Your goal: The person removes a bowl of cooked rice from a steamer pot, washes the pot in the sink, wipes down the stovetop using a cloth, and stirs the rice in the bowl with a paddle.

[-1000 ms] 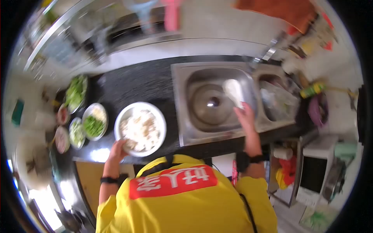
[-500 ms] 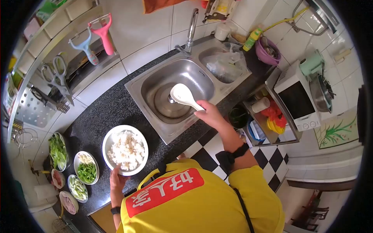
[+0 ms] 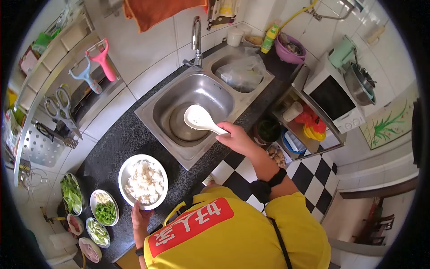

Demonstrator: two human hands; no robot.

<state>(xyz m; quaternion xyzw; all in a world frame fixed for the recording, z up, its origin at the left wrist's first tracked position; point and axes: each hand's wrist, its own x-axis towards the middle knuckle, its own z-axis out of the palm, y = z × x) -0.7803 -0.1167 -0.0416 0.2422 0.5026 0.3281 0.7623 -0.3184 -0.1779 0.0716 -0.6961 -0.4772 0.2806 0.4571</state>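
Note:
My right hand (image 3: pixel 233 136) is closed round the handle of a white spoon (image 3: pixel 199 118), whose bowl hangs over the steel sink (image 3: pixel 210 96). With its fingers at the near rim, my left hand (image 3: pixel 141 216) holds the white bowl (image 3: pixel 123 183) on the dark counter. White rice (image 3: pixel 145 181) lies in that bowl. To its left stand a dish of chopped greens and pale bits (image 3: pixel 105 211), a dish of pale green slices (image 3: pixel 98 232) and a bowl of leafy greens (image 3: pixel 70 193).
A plastic bag (image 3: pixel 242 71) lies in the small sink basin, beside the faucet (image 3: pixel 196 45). Peelers (image 3: pixel 104 62) and scissors (image 3: pixel 60 107) hang at the left rack. A purple basin (image 3: pixel 290 50), an open shelf and a microwave (image 3: pixel 333 101) stand to the right.
The view has turned, bringing the floor and right side into sight. The spoon has moved toward the sink's near left side. Both hands keep their holds.

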